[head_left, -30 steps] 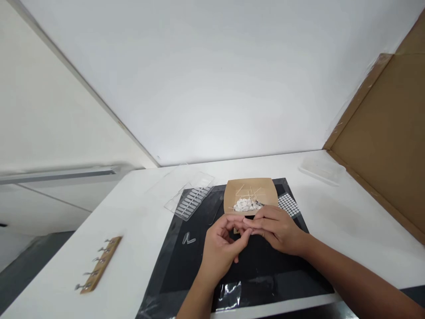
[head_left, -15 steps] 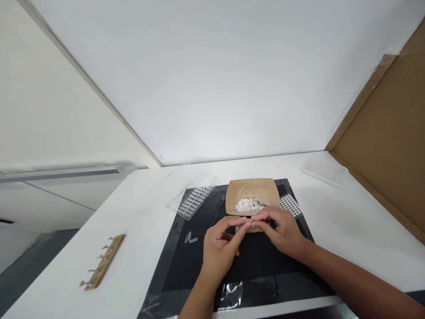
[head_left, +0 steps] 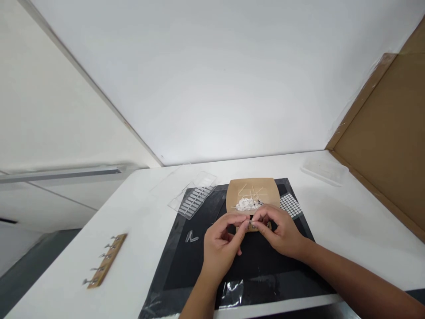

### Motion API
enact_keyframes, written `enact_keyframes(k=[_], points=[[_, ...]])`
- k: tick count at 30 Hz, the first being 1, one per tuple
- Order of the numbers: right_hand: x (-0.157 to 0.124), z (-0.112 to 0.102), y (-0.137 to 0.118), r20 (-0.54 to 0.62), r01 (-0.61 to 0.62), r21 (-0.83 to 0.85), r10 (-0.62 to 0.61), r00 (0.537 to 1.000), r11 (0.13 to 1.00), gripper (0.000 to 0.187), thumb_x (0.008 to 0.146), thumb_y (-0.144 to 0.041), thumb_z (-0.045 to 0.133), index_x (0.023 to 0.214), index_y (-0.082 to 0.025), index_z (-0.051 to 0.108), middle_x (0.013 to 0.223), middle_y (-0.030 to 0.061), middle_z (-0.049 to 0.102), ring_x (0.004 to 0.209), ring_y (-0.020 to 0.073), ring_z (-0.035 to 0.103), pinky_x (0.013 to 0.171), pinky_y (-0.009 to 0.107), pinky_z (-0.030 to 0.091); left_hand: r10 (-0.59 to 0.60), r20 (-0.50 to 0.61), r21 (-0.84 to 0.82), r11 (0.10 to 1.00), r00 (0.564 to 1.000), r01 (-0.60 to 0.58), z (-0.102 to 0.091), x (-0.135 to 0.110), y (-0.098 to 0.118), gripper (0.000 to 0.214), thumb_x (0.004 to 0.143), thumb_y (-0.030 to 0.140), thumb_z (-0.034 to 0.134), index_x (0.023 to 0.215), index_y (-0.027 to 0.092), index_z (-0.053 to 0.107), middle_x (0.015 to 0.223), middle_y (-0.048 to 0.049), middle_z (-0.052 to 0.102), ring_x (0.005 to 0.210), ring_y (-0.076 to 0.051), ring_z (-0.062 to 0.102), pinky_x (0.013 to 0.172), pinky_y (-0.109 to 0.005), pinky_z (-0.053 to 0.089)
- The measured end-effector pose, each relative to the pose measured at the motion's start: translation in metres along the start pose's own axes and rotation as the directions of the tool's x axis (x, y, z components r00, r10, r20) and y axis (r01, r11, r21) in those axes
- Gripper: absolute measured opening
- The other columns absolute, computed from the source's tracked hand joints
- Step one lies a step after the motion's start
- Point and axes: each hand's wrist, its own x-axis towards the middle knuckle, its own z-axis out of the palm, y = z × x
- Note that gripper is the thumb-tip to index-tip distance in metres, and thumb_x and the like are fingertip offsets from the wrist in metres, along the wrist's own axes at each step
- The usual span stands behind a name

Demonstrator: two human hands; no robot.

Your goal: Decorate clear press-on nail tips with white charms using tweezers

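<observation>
White table [head_left: 139, 230] fills the low part of my view, with a black mat [head_left: 199, 266] lying on it and a plain white wall behind.

My left hand [head_left: 221, 241] and right hand [head_left: 279, 230] meet in the middle of the mat. The thumb and first finger of each hand are pinched shut on a tiny piece [head_left: 251, 223] held between the fingertips. It is too small for me to tell what it is. A little brown strip [head_left: 255, 229] shows just under the fingers.

A second ago the fingertips met a bit lower on the mat. Now they sit closer to the brown paper tray [head_left: 265, 195], almost at its near edge, and more of the little brown strip shows. The other things on the table lie as they did before.

From my hands, the brown paper tray is at 12 o'clock. It holds a heap of white bits [head_left: 247, 204] and some thin wooden sticks [head_left: 252, 190]. A white dotted sheet [head_left: 288, 204] lies at 1 o'clock, just beside the tray. A clear plastic tray [head_left: 194, 200] with rows of small pale pieces is at 10 o'clock, half on the mat. Two small clear pieces [head_left: 191, 237] lie on the mat at 9 o'clock. A wooden bar with metal clips [head_left: 104, 261] rests well apart at 8 o'clock. A clear lid [head_left: 323, 170] sits far off at 2 o'clock, near a big brown cardboard sheet [head_left: 385, 146] that leans up at 3 o'clock.
</observation>
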Motion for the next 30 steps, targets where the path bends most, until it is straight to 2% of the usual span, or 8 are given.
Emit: enact_keyframes(k=[8, 11, 13, 16, 20, 23, 28, 30], points=[[0.0, -0.002, -0.001, 0.031, -0.058, 0.041, 0.057, 0.998, 0.997, 0.011, 0.101, -0.031, 0.067, 0.095, -0.022, 0.071, 0.088, 0.0016, 0.07, 0.074, 0.0149, 0.062, 0.069, 0.027, 0.05, 0.076, -0.046, 0.101, 0.992, 0.996, -0.071, 0.0, -0.005, 0.002, 0.011, 0.09, 0.03, 0.081, 0.094, 0.02, 0.081, 0.095, -0.0056, 0.08, 0.06, -0.012, 0.07, 0.037, -0.016, 0.054], [-0.001, -0.001, -0.001, 0.015, -0.079, 0.028, 0.079, 0.997, 0.996, 0.011, 0.101, -0.031, 0.068, 0.095, -0.022, 0.071, 0.087, 0.0011, 0.07, 0.073, 0.0147, 0.061, 0.068, 0.027, 0.05, 0.176, -0.055, 0.21, 0.964, 0.983, -0.161, 0.001, -0.005, 0.003, 0.007, 0.091, 0.026, 0.081, 0.096, 0.022, 0.082, 0.096, -0.0049, 0.082, 0.063, -0.013, 0.073, 0.041, -0.017, 0.055], [-0.001, 0.0, -0.001, -0.007, -0.087, 0.017, 0.088, 0.996, 0.996, 0.013, 0.101, -0.033, 0.068, 0.094, -0.022, 0.071, 0.085, 0.0011, 0.07, 0.072, 0.0149, 0.061, 0.069, 0.028, 0.05, 0.307, -0.041, 0.294, 0.913, 0.951, -0.282, 0.001, -0.005, 0.003, 0.008, 0.091, 0.02, 0.079, 0.098, 0.023, 0.081, 0.096, -0.0054, 0.083, 0.073, -0.016, 0.077, 0.049, -0.019, 0.059], [-0.001, 0.001, -0.003, -0.025, -0.107, 0.025, 0.107, 0.994, 0.994, 0.015, 0.101, -0.035, 0.068, 0.092, -0.022, 0.07, 0.083, 0.0013, 0.07, 0.071, 0.0153, 0.061, 0.069, 0.028, 0.05, 0.479, -0.008, 0.375, 0.815, 0.878, -0.441, 0.001, -0.003, 0.002, 0.016, 0.092, 0.013, 0.077, 0.104, 0.023, 0.08, 0.098, -0.0064, 0.083, 0.086, -0.019, 0.079, 0.062, -0.024, 0.065], [-0.001, 0.0, -0.006, 0.008, -0.16, 0.075, 0.16, 0.987, 0.984, 0.016, 0.1, -0.036, 0.07, 0.093, -0.022, 0.071, 0.084, 0.001, 0.07, 0.072, 0.0146, 0.06, 0.067, 0.027, 0.049, 0.593, 0.026, 0.442, 0.715, 0.805, -0.541, 0.0, -0.002, 0.002, 0.029, 0.089, 0.006, 0.078, 0.111, 0.024, 0.078, 0.098, -0.0053, 0.081, 0.088, -0.018, 0.078, 0.075, -0.029, 0.068], [-0.001, -0.002, -0.007, 0.051, -0.205, 0.101, 0.201, 0.978, 0.973, 0.018, 0.099, -0.038, 0.071, 0.092, -0.022, 0.071, 0.084, 0.0006, 0.069, 0.072, 0.0145, 0.059, 0.066, 0.027, 0.048, 0.627, 0.066, 0.484, 0.66, 0.776, -0.575, -0.002, -0.002, 0.0, 0.036, 0.089, 0.004, 0.077, 0.118, 0.025, 0.076, 0.099, -0.0054, 0.081, 0.088, -0.018, 0.077, 0.077, -0.029, 0.067], [-0.001, -0.002, -0.004, 0.103, -0.279, 0.182, 0.264, 0.959, 0.943, 0.021, 0.099, -0.041, 0.071, 0.093, -0.021, 0.071, 0.083, 0.0004, 0.067, 0.073, 0.0144, 0.059, 0.067, 0.027, 0.049, 0.586, 0.159, 0.509, 0.641, 0.795, -0.574, -0.008, -0.004, -0.008, 0.035, 0.097, 0.01, 0.07, 0.127, 0.026, 0.075, 0.102, -0.0072, 0.08, 0.091, -0.018, 0.077, 0.078, -0.029, 0.066], [0.0, -0.001, -0.002, 0.114, -0.303, 0.203, 0.285, 0.952, 0.931, 0.024, 0.099, -0.044, 0.072, 0.093, -0.021, 0.071, 0.084, 0.0006, 0.067, 0.074, 0.0147, 0.06, 0.068, 0.028, 0.051, 0.58, 0.199, 0.532, 0.613, 0.79, -0.584, -0.011, -0.005, -0.011, 0.035, 0.098, 0.011, 0.069, 0.128, 0.027, 0.075, 0.103, -0.0073, 0.08, 0.089, -0.017, 0.076, 0.073, -0.026, 0.064]])
